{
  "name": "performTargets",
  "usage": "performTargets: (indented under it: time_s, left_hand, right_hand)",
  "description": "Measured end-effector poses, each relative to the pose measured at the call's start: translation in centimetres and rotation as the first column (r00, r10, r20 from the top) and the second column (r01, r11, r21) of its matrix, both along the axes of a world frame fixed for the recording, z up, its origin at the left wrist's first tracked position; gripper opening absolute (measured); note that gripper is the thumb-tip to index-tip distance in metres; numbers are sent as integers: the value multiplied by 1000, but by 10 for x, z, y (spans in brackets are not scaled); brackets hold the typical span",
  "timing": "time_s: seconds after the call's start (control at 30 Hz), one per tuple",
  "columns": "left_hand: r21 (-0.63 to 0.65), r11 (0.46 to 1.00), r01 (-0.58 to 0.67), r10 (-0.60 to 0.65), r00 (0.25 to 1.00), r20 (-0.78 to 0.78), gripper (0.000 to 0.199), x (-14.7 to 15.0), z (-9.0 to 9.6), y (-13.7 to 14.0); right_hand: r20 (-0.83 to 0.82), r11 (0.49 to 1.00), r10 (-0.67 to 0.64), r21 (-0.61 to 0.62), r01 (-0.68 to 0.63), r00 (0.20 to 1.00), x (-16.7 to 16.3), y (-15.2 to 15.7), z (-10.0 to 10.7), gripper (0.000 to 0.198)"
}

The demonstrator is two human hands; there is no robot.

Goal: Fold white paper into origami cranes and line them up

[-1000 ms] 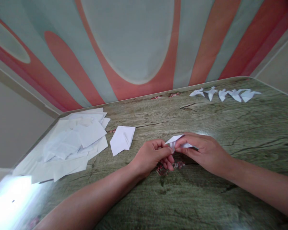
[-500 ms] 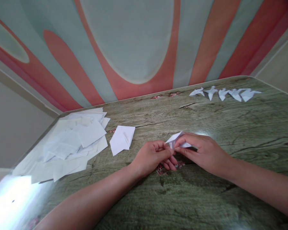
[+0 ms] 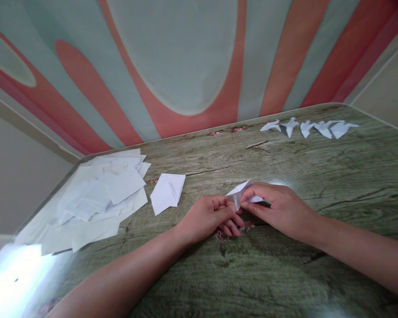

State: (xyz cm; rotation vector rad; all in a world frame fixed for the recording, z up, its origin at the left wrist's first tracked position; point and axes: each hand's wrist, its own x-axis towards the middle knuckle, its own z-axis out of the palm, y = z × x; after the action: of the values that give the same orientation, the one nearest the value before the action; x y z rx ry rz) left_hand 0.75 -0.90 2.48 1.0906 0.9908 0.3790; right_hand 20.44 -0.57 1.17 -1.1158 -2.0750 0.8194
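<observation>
A small piece of folded white paper (image 3: 238, 191) is held between both hands above the middle of the table. My left hand (image 3: 214, 216) pinches its lower left part between thumb and fingers, the other fingers curled beneath. From the right, my right hand (image 3: 275, 207) grips the paper with thumb and forefinger and covers much of it. One flap points up and to the left, and a narrow part hangs down between the hands. Its full shape is hidden by the fingers.
A large messy pile of white paper sheets (image 3: 86, 198) covers the table's left side. Nearer the middle lies a small stack of cut paper (image 3: 167, 192). Several folded paper birds (image 3: 307, 128) stand in a row at the back right, before the patterned wall (image 3: 172, 57).
The fingers have shifted slightly on the folded paper, and more of its narrow hanging part shows between the hands. The whole view has moved a little; the other papers lie as before.
</observation>
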Motion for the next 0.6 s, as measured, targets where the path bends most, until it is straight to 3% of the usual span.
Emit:
performTargets:
  time_s: [0.27,0.6]
  left_hand:
    - [94,995,-25,35,994,-103,24,6,-5,-3]
    - [82,993,-88,98,987,-126,18,11,4,-5]
  right_hand:
    - [-1,1000,1,-7,-1,1000,0,0,-2,6]
    - [25,1000,-22,1,22,999,-2,-1,2,8]
